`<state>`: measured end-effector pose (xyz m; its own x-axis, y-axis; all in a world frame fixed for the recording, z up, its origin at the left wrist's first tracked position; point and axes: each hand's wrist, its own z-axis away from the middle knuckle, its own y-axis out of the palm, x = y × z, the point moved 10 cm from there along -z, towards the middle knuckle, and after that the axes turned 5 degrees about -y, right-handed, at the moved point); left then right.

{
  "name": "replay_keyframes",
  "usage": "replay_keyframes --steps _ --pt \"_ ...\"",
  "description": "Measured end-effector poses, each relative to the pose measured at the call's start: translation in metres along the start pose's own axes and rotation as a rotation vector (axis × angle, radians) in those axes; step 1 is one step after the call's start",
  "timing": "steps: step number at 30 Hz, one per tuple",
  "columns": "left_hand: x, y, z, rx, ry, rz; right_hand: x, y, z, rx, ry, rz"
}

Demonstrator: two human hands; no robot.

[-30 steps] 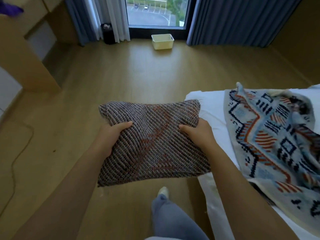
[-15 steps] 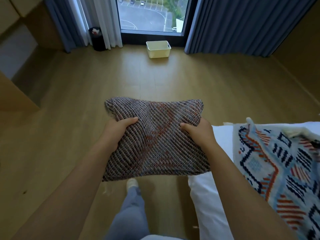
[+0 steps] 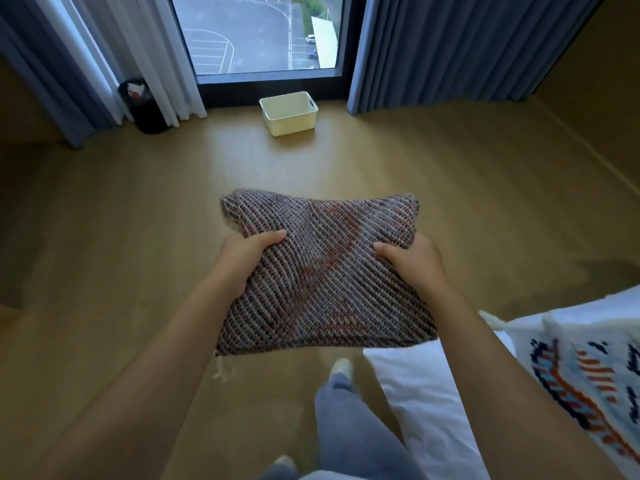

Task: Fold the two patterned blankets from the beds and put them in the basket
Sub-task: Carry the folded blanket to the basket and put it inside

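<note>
– Blankets first: where were the two of them?
– The folded blanket [image 3: 322,271], a grey-brown weave with rust-orange lines, was held in the air over the wooden floor [image 3: 121,237], straight in front of the person. The second blanket [image 3: 581,382], pale blue and white with navy and orange figures, lay spread on the white bed [image 3: 426,396] at the lower right.
– And the hands?
– The left hand [image 3: 242,261] gripped the folded blanket's left edge with its thumb curled over the top and its fingers hidden beneath. The right hand [image 3: 412,261] gripped the right edge the same way.
– What about the basket?
– The basket [image 3: 289,114], cream plastic, stood on the floor just below the window [image 3: 256,32], between the blue curtains [image 3: 433,46], well apart from the folded blanket.
– Anything else?
– A black bin [image 3: 142,105] stood by the left-hand curtains. A leg [image 3: 346,420] in blue-grey trousers showed below the folded blanket, just beside the bed's corner.
</note>
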<state>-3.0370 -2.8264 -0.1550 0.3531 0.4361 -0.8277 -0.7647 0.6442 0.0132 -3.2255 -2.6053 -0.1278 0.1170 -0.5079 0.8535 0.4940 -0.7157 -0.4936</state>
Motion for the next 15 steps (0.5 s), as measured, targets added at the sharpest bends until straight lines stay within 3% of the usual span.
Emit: replay_keyframes --steps 15 --pt "-0.197 0.078 -0.302 -0.078 -0.011 0.094 0.087 0.014 -0.395 0.091 -0.035 0.005"
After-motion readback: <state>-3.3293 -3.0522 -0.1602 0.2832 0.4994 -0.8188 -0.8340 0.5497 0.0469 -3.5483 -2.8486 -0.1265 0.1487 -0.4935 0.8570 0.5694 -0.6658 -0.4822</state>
